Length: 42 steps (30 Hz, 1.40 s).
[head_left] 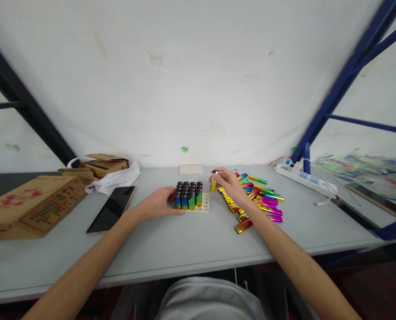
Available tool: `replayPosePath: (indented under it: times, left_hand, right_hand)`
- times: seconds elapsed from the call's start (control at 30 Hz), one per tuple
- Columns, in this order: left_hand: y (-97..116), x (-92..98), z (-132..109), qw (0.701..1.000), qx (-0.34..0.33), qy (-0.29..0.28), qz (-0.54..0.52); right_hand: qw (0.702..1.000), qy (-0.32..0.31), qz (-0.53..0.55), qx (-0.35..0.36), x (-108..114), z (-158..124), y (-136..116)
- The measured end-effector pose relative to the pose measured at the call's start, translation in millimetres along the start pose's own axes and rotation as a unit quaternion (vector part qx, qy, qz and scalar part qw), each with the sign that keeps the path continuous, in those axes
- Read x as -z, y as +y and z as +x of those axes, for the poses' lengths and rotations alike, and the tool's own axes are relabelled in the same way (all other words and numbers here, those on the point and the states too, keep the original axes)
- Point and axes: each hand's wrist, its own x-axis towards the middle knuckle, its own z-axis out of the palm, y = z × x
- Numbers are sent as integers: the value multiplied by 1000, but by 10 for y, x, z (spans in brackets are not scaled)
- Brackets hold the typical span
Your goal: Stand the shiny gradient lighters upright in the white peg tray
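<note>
My right hand [227, 181] pinches a gold lighter [213, 184] with a dark top, upright, just right of a white holed tray [205, 205]. Black-topped lighters [188, 195] stand in rows in that tray, their shiny bodies blue, green and yellow. Uncovered holes show along the tray's right side. My left hand [161, 202] is closed round the left edge of the tray, thumb along the front; some of its fingers are hidden behind the lighters. A loose pile of shiny lighters [263, 198] in gold, magenta, green, red and blue lies beside my right forearm.
A second white holed tray [191, 169] lies by the wall. On the left are a tablet-like dark device [113, 209], a white plastic bag [120, 178] and cardboard boxes [34, 204]. A white power strip [306, 178] with cables lies at the right, near blue metal frame bars [334, 84].
</note>
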Motion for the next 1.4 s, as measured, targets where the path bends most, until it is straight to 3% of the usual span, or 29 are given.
replayPosePath:
  times: [0.17, 0.37, 0.5, 0.7, 1.03, 1.4]
  left_hand:
    - [-10, 1, 2, 1000, -2, -2, -9]
    - [-6, 7, 4, 1000, 0, -5, -15]
    - [-3, 8, 0, 1000, -3, -2, -10]
    - [7, 14, -9, 1000, -11, 1, 5]
    - [-19, 1, 5, 1000, 2, -11, 26]
    - [10, 20, -6, 1000, 5, -13, 26]
  right_hand:
    - [999, -14, 40, -13, -82, -40, -90]
    - [995, -35, 23, -90, -139, -66, -132]
    - [996, 2, -75, -47, -164, -74, -105]
    - [970, 52, -238, 7, -184, -79, -33]
    - [956, 18, -283, 76, -177, -104, -113]
    - [941, 9, -325, 94, -121, -94, -104]
